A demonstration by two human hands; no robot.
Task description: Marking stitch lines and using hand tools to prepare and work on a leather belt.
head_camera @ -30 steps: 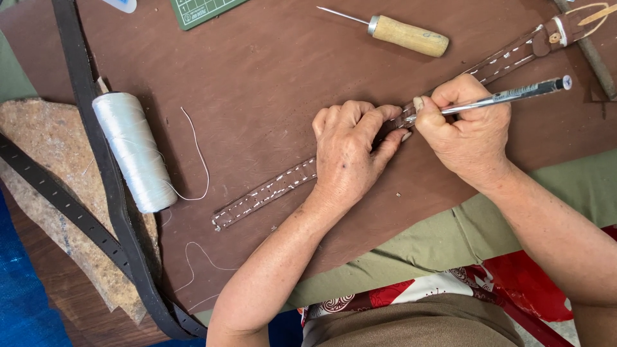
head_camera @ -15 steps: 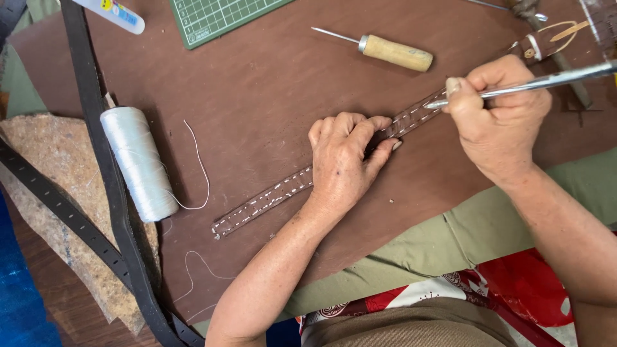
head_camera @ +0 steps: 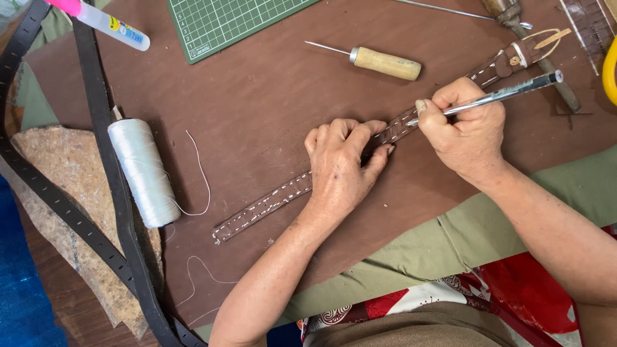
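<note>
Head view looks down on a brown leather sheet spread over the table (head_camera: 270,109), where a narrow stitched leather strap (head_camera: 270,204) lies on a diagonal from lower left to upper right. Left hand (head_camera: 340,168) presses flat on the strap's middle, fingers spread and bent over it — its grip is down on the strap, pinning it rather than lifting it. Right hand (head_camera: 466,132) is closed around a slim silver metal tool (head_camera: 508,94), held like a pen, with the tip set on the strap just beside the left fingertips. The strap's upper end, with a metal ring and a small buckle piece (head_camera: 519,54), lies past the right hand. Near it, above the hands, rests a wooden-handled awl (head_camera: 379,62) — apart from both hands. A spool of white thread (head_camera: 143,172) lies well to the left, its loose end curling over the leather. A long dark punched belt (head_camera: 103,160) runs beside the spool, a green cutting mat (head_camera: 225,22) sits at the top, and a glue tube with a pink cap (head_camera: 106,20) lies at the upper left.
</note>
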